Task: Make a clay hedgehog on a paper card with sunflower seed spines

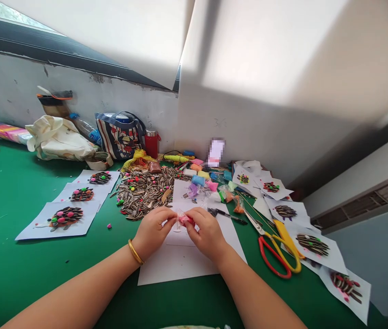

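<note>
Both hands meet at the middle of the view, above white paper (166, 269) on the green table. My left hand (154, 228), with a gold bangle at its wrist, pinches the left side of a small clear bag of pink clay (184, 219). My right hand (205, 230) pinches the same bag from the right. Fingertips cover part of the bag. Just beyond my left hand lies a heap of striped sunflower seeds (142, 192) with coloured balls in it. A black pen (231, 216) rests to the right of my right hand.
Scissors (276, 253) with red and yellow handles lie at the right, beside papers with seed pictures (312, 244). More seed pictures (65, 217) lie at the left. Clay packets (199, 180), a red bottle (152, 145) and bags (120, 137) stand along the wall side.
</note>
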The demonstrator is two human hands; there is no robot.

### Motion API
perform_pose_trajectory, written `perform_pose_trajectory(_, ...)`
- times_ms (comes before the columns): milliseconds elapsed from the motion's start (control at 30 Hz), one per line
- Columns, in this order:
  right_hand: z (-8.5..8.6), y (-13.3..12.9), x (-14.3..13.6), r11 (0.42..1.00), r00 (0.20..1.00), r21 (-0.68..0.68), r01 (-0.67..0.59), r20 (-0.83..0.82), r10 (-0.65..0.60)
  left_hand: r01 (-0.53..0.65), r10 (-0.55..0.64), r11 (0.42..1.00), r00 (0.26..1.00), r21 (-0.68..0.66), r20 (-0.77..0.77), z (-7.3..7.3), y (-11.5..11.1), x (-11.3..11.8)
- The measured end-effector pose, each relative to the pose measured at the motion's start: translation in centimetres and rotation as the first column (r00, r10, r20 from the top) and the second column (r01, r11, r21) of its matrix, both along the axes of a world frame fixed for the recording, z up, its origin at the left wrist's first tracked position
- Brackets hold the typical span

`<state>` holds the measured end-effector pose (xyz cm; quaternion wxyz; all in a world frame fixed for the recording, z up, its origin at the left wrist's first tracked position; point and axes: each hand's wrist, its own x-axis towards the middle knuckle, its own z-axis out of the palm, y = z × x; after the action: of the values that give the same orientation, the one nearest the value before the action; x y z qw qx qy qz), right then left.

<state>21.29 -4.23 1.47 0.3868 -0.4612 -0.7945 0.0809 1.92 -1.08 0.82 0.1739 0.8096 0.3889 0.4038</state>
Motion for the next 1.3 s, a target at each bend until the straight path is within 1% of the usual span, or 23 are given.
perform_pose_trajectory(133, 0.12, -0.01, 0.22, 1.0, 1.0, -0.007, 0.023, -0.009, -0.023, -0.012, 0.012, 1.0, 1.0, 0.029, 0.005, 0.08, 0.01, -0.14)
perform_pose_trajectory(267, 0.01, 0.13, 0.6, 0.999, 0.998, -0.021, 0.049, -0.034, -0.05, -0.02, 0.02, 1.0, 0.999, -0.02, 0.038, 0.26, 0.12, -0.23)
perform_pose_trajectory(400, -0.06, 0.19, 0.77, 0.998, 0.998, -0.03, 0.047, -0.039, -0.048, -0.034, 0.037, 0.998, 0.997, -0.045, 0.069, -0.01, 0.3, -0.19)
perform_pose_trajectory(567, 0.01, 0.12, 0.75, 0.998, 0.997, -0.038, 0.043, -0.061, -0.045, 0.008, -0.004, 0.999, 0.997, -0.048, 0.083, -0.3, 0.47, -0.32)
perform_pose_trajectory(767, 0.14, -0.02, 0.71, 0.998, 0.996, -0.06, 0.019, -0.09, -0.024, 0.028, -0.022, 0.998, 0.995, -0.063, 0.096, 0.06, 0.44, -0.4)
perform_pose_trajectory(900, 0.12, -0.02, 0.57, 0.998, 0.995, -0.058, 0.002, -0.095, -0.008, 0.038, -0.029, 0.997, 0.993, -0.073, 0.118, 0.01, 0.43, -0.23)
perform_pose_trajectory(1100, 0.14, -0.01, 0.45, 0.998, 0.996, -0.063, -0.015, -0.092, 0.009, 0.077, -0.073, 0.996, 0.995, -0.05, 0.074, -0.26, 0.29, -0.1)
perform_pose_trajectory(1300, 0.08, -0.05, 0.31, 0.999, 0.996, -0.044, -0.012, -0.086, 0.008, 0.039, -0.039, 0.998, 0.999, -0.052, -0.002, -0.11, 0.03, 0.09)
